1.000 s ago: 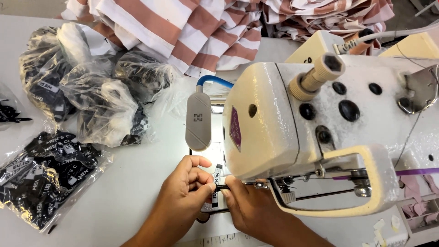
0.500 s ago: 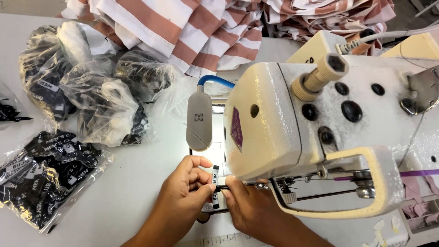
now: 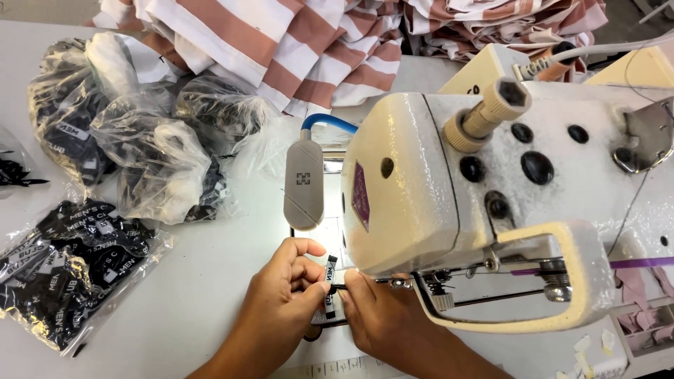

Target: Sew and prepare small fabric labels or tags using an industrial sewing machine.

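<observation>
My left hand [image 3: 286, 295] and my right hand [image 3: 375, 316] meet under the head of a cream sewing machine [image 3: 491, 203]. Between their fingertips they pinch a small black woven label with white lettering [image 3: 330, 284], held upright beside the needle area. The needle itself is hidden behind the machine head and my right fingers. A grey lamp on a blue flexible neck [image 3: 303, 184] hangs just above my left hand and lights the plate below.
Clear plastic bags of black labels [image 3: 67, 270] lie at the left, with more bags of dark items [image 3: 151, 151] behind. Pink-and-white striped fabric [image 3: 295, 42] is piled at the back. Pink thread and small scraps sit at the right [image 3: 639, 281].
The view has shifted slightly. My hands stay at the needle area, with small finger adjustments on the label.
</observation>
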